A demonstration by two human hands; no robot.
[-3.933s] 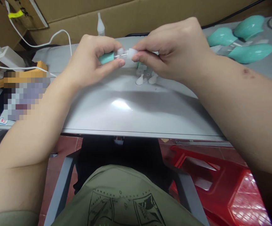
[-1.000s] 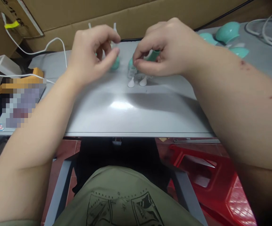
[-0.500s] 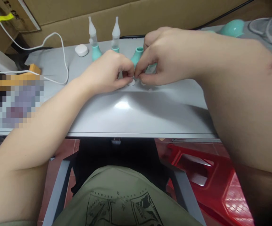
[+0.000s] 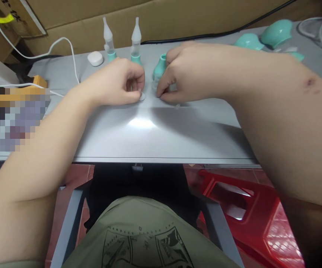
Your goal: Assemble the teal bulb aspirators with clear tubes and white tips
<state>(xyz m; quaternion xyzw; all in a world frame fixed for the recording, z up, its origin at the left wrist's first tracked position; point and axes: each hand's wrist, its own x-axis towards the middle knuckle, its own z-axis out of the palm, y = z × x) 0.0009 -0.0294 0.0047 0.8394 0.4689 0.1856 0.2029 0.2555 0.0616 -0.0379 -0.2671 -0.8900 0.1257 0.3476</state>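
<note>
My left hand (image 4: 124,82) pinches a small white disc (image 4: 142,96) between thumb and fingertips, low over the grey tabletop. To its right, my right hand (image 4: 181,74) has thumb and forefinger pressed together at the table surface; whatever is between them is hidden. Just behind those fingers stands a teal open-necked piece (image 4: 159,68), partly covered by the hand, with clear plastic at its foot. A tiny translucent bit (image 4: 177,106) lies in front of my right hand. Beyond my left hand stand two teal-based nozzle pieces with clear middles and frosted tips, a left one (image 4: 108,37) and a right one (image 4: 136,35).
A white rounded block (image 4: 95,58) sits at the back left near a white cable (image 4: 68,41). Teal shells (image 4: 277,32) lie at the back right. Cardboard (image 4: 93,22) rises behind the table. A red plastic stool (image 4: 255,212) stands below on the right.
My hands have moved apart: the left has shifted left with the white disc, the right slightly left. The view has shifted a little, showing more of the teal shells.
</note>
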